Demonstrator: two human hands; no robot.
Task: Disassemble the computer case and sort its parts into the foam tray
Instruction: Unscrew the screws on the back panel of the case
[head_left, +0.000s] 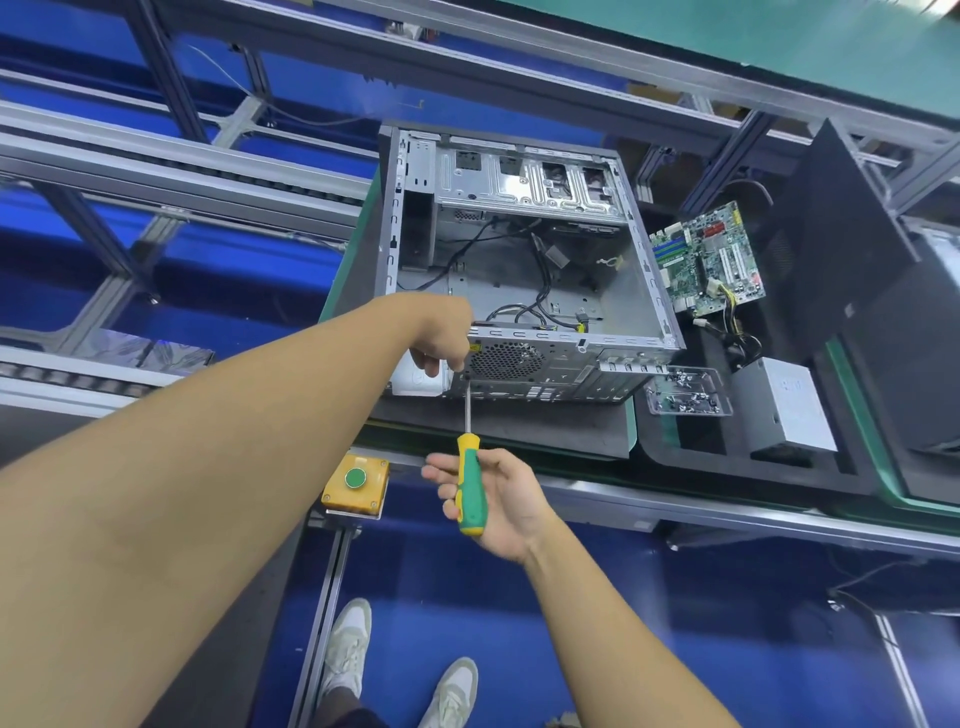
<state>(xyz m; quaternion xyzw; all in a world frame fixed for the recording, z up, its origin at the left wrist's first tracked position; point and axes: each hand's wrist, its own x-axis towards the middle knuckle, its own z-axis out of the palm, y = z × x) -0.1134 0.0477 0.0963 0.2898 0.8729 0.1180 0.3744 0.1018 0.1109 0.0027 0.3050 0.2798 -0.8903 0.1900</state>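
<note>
1. The computer case (519, 270) is laid open at the mat's (519, 431) near edge.
2. The screwdriver (470, 488) is held loosely by the right hand (501, 501), shaft aimed at the rear panel.
3. Its tip is pinched by the left hand (441, 343).

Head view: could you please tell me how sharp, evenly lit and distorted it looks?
Head view: sharp at the case and the screwdriver; smeared in the top right corner; light soft and even, without hard shadows; the wide lens fans the rails outward and makes the left forearm loom.
</note>
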